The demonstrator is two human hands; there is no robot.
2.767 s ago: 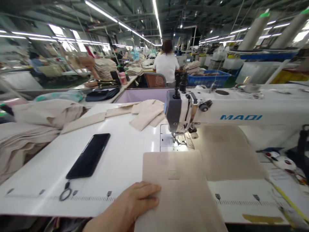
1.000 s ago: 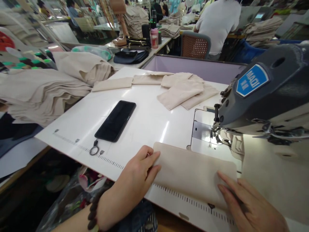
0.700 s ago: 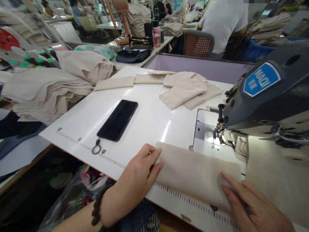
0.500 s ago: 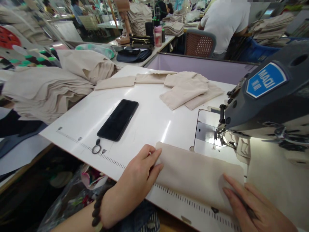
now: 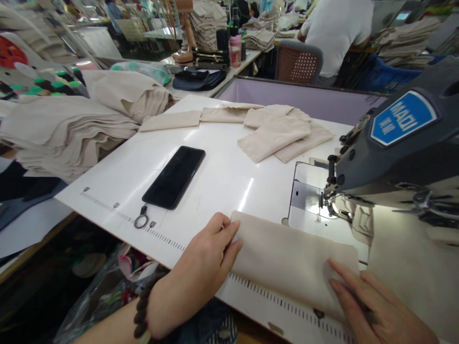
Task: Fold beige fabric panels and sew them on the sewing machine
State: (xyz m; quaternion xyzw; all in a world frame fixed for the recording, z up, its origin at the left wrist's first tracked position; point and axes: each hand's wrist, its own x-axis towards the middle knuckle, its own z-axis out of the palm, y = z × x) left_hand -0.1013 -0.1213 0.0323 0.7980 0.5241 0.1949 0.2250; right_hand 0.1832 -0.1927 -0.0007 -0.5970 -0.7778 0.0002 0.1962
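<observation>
The left hand (image 5: pixel 206 265) pinches the left end of a folded beige cloth (image 5: pixel 287 258) between thumb and fingers, while the right hand (image 5: pixel 375 310) lies flat on the cloth's right end with its fingers held together. The cloth stretches between the two hands on the white tabletop (image 5: pixel 222 181), with the sewing machine (image 5: pixel 394 153) just beyond the right hand. A black phone (image 5: pixel 174 177) lies beyond the left hand, and loose beige pieces (image 5: pixel 283 134) lie farther off.
</observation>
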